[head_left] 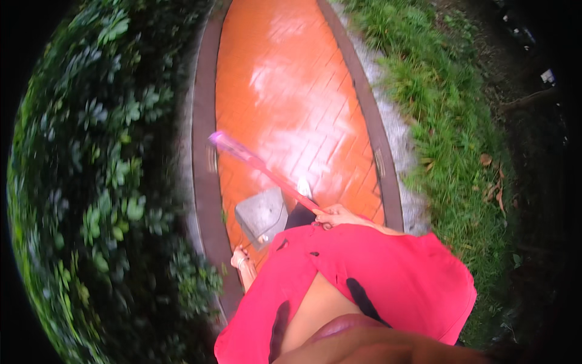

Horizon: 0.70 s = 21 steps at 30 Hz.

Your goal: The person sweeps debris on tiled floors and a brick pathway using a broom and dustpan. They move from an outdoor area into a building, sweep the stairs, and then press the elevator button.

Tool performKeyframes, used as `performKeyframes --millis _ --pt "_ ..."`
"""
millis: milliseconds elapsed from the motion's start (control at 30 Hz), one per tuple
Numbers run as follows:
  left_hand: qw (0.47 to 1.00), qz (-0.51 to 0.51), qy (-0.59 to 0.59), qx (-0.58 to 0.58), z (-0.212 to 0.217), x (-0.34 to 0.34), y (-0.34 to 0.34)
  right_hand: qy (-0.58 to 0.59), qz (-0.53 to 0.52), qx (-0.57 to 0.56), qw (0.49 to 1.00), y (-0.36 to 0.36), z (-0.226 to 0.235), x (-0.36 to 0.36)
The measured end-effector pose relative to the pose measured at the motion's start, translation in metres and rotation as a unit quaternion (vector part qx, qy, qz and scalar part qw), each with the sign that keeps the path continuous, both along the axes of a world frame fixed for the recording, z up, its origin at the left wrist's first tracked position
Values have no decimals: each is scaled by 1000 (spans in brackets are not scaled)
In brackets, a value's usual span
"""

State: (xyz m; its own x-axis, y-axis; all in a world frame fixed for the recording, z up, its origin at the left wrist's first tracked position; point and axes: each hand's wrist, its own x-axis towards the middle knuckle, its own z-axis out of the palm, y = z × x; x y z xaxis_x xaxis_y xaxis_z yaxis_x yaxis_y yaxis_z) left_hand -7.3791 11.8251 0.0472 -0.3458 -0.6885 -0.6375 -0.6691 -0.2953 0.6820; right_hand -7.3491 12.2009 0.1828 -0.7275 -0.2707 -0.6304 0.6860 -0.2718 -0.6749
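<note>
A long pinkish-red stick (273, 176) with a blurred purple end points forward and left over the path; its exact kind I cannot make out. My right hand (332, 217) is closed round its near end, in front of my waist. My left hand (239, 257), with a bracelet at the wrist, hangs low on the left, its fingers curled with nothing visible in them. Just ahead of that hand is a grey squarish slab-like thing (262, 213) at path level. My white shoe (304, 187) shows beyond the red top (388, 267).
Wet orange brick paving (291, 91) runs ahead between dark brown edging (206, 121) and a pale kerb (388, 127). Dense leafy shrubs (115, 158) line the left side. Grass (442, 139) with dry leaves borders the right.
</note>
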Motion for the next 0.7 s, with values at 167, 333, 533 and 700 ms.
performKeyframes --millis 167,333,533,700 --pt "999 -12 -4 -35 12 -196 65 -70 -180 46 980 89 50 -151" --pt "999 -45 -8 -23 2 -376 110 -115 -243 145 952 182 51 -298" --pt "993 -88 -32 -72 4 -569 216 -65 -186 86 977 263 -4 -520" --pt "995 -52 -21 -87 41 -746 290 27 23 83 996 289 -3 -700"
